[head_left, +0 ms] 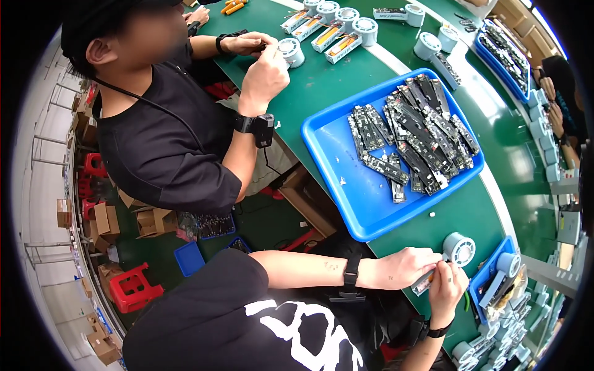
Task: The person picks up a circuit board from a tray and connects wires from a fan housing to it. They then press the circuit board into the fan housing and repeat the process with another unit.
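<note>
Black bands ring both my wrists. My left hand is mostly closed, its bent fingers gripping the handle of a pale blue fan, whose round head is just past the fingertips, over the green table. My right hand is half curled at the same fan, thumb and fingertips drawn together by the handle; whether they pinch something, I cannot tell. Just to its right, a small tray bears another fan, and more fans lie heaped beside that. Ahead of my left hand, a big blue tray holds black circuit boards, piled mostly on its right side. Past it, a co-worker's hands meet next to a further fan, near a row of others. Well behind, a red stool stands on the floor
</note>
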The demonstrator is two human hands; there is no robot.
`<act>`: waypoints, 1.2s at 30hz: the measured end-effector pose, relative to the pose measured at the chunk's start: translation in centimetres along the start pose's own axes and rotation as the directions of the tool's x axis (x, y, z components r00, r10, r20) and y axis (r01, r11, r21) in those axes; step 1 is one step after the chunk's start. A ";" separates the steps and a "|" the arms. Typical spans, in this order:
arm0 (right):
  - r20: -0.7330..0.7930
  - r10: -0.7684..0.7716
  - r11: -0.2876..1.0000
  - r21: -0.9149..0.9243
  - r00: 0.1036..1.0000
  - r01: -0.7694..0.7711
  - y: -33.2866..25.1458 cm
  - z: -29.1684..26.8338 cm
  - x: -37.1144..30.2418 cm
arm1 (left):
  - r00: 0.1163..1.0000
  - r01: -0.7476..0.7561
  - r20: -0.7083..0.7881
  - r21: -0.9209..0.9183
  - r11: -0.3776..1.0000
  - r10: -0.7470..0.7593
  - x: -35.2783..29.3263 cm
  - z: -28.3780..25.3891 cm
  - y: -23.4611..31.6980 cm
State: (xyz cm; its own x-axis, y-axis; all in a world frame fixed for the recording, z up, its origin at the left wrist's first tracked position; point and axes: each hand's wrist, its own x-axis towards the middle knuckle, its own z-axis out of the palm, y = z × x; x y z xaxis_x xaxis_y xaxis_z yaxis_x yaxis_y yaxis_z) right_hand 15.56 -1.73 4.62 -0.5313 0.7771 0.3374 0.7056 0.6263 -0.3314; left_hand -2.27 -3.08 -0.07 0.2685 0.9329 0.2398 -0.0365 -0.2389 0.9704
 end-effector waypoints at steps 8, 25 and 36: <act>-0.018 0.027 0.999 0.027 0.999 -0.027 0.7 -0.1 -1.1 | 0.999 0.007 0.038 -0.012 1.000 -0.007 -0.1 0.0 0.4; -0.140 0.215 0.972 0.131 0.966 -0.197 3.1 2.2 -2.8 | 0.999 0.039 0.016 -0.064 0.997 -0.038 1.7 1.7 -2.8; -0.312 0.180 0.974 0.192 0.933 -0.124 4.7 4.5 0.2 | 0.970 0.215 0.136 -0.076 0.974 -0.204 4.3 -0.4 -3.2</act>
State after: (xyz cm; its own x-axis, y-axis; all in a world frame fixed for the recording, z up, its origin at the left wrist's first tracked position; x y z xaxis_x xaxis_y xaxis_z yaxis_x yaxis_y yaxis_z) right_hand 16.61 1.67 -0.81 -0.2227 0.8185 0.5297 0.6625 0.5256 -0.5337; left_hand -1.35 1.80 -2.13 0.3987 0.9166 0.0306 -0.0510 -0.0111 0.9986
